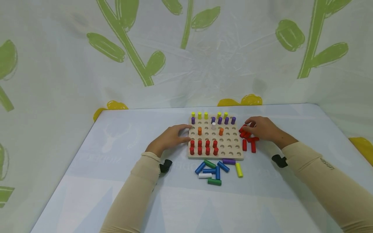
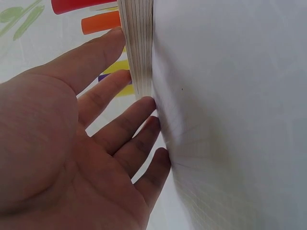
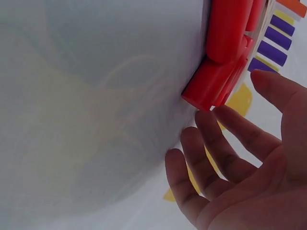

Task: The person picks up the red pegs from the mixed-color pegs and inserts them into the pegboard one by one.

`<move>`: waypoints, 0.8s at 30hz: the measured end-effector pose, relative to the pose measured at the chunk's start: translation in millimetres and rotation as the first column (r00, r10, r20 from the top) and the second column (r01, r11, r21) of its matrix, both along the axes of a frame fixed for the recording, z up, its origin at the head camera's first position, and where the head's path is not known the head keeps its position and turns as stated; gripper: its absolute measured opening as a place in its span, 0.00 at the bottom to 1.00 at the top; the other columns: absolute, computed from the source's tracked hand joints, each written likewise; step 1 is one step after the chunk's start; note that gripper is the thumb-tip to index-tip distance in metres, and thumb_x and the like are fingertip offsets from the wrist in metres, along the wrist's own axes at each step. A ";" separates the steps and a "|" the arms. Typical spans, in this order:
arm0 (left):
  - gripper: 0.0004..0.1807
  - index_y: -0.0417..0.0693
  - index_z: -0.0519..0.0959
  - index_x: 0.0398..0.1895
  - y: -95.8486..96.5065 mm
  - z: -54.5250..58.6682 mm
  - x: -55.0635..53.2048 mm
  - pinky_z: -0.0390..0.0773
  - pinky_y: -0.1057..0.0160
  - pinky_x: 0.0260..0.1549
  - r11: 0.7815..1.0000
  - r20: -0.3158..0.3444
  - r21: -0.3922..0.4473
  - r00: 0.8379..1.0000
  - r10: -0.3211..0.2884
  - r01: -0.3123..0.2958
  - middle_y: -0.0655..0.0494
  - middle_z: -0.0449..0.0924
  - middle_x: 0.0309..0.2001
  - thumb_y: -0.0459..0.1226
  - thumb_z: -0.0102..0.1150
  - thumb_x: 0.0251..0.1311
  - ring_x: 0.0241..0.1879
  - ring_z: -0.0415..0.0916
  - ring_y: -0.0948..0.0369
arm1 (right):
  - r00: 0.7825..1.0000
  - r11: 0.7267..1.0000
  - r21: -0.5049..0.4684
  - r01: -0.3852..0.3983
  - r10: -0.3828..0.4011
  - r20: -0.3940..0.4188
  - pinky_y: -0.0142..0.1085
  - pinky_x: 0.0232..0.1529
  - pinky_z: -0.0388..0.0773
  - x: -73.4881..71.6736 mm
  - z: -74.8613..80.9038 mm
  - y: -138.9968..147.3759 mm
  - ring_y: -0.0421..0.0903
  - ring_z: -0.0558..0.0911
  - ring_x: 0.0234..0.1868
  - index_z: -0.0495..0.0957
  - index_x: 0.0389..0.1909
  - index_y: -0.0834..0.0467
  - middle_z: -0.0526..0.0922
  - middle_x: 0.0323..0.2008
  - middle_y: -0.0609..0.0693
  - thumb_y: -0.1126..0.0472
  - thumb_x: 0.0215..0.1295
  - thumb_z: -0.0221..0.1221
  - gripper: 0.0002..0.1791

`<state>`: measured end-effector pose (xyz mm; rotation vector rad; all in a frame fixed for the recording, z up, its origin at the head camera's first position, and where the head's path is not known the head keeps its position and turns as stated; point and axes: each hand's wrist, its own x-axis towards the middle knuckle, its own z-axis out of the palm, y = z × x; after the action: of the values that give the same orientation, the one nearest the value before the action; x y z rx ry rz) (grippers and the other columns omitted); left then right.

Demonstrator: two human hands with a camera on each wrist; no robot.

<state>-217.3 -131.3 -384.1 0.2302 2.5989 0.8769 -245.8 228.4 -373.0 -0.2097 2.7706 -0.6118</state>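
A wooden pegboard (image 1: pixel 233 141) lies on the table with rows of holes. Yellow, purple, orange and red pegs and a white one (image 1: pixel 213 126) stand upright in it. My left hand (image 1: pixel 170 138) is at the board's left edge, its thumb and fingertips touching it; the left wrist view shows the fingers spread and nothing in the palm (image 2: pixel 72 158). Over on the right, my right hand (image 1: pixel 260 127) reaches to a small pile of loose red pegs (image 1: pixel 247 135). In the right wrist view its relaxed fingers (image 3: pixel 225 163) meet the end of a red peg (image 3: pixel 206 86) without curling round it.
In front of the board lie loose blue pegs (image 1: pixel 209 171), green pegs (image 1: pixel 214 182), a white peg (image 1: pixel 205 175), a purple peg (image 1: pixel 229 161) and a yellow peg (image 1: pixel 239 170). A leaf-patterned cloth (image 1: pixel 221 74) hangs behind the table.
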 end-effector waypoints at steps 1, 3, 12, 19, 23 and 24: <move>0.33 0.68 0.68 0.72 0.4 -0.3 -0.2 0.58 0.45 0.74 1.000 0.001 -0.001 1.000 0.002 -0.002 0.55 0.60 0.77 0.49 0.66 0.63 0.78 0.53 0.52 | 1.000 1.000 0.007 0.000 0.000 0.004 0.35 0.36 0.82 -0.5 -1.0 0.1 0.54 0.78 0.43 0.75 0.60 0.63 0.79 0.50 0.64 0.47 0.69 0.60 0.27; 0.33 0.68 0.68 0.72 1.1 -0.9 -0.5 0.59 0.45 0.74 1.000 0.004 -0.007 1.000 0.005 -0.004 0.55 0.60 0.77 0.49 0.66 0.63 0.78 0.53 0.52 | 1.000 1.000 0.015 -0.001 0.001 0.006 0.34 0.35 0.82 -1.7 -3.1 0.5 0.54 0.78 0.44 0.76 0.59 0.63 0.80 0.50 0.64 0.46 0.69 0.61 0.28; 0.34 0.68 0.67 0.72 1.2 -0.7 -0.2 0.58 0.46 0.74 1.000 -0.009 -0.008 1.000 -0.004 0.004 0.55 0.60 0.77 0.48 0.66 0.63 0.78 0.53 0.52 | 1.000 1.000 0.010 -0.004 0.004 0.013 0.33 0.33 0.81 -4.0 -5.5 -1.3 0.54 0.77 0.43 0.76 0.58 0.63 0.80 0.48 0.63 0.46 0.67 0.63 0.28; 0.34 0.68 0.67 0.73 0.5 0.1 0.4 0.58 0.46 0.74 1.000 -0.011 -0.014 1.000 -0.005 0.005 0.55 0.60 0.77 0.48 0.66 0.63 0.78 0.53 0.52 | 1.000 1.000 0.001 -0.017 0.017 -0.014 0.36 0.38 0.83 -3.5 -4.8 -5.1 0.56 0.77 0.46 0.76 0.58 0.63 0.80 0.49 0.64 0.49 0.66 0.64 0.27; 0.34 0.67 0.67 0.73 0.0 0.3 0.1 0.58 0.46 0.74 1.000 -0.007 -0.008 1.000 -0.004 0.004 0.55 0.60 0.77 0.48 0.66 0.63 0.78 0.53 0.52 | 1.000 0.999 -0.036 -0.012 0.011 -0.018 0.37 0.39 0.84 -2.6 -4.6 -6.3 0.56 0.78 0.48 0.75 0.59 0.62 0.80 0.49 0.63 0.50 0.66 0.65 0.27; 0.34 0.67 0.67 0.73 0.0 0.4 0.0 0.58 0.45 0.74 1.000 -0.004 -0.006 1.000 -0.004 0.004 0.55 0.60 0.77 0.48 0.66 0.63 0.78 0.53 0.52 | 1.000 0.999 -0.046 -0.011 0.010 -0.018 0.37 0.38 0.84 -2.6 -4.7 -6.3 0.56 0.78 0.48 0.75 0.59 0.61 0.80 0.49 0.62 0.50 0.66 0.65 0.26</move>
<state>-217.3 -131.3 -383.7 0.2355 2.6038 0.8684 -248.4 222.1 -377.8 -0.2404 2.7728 -0.6756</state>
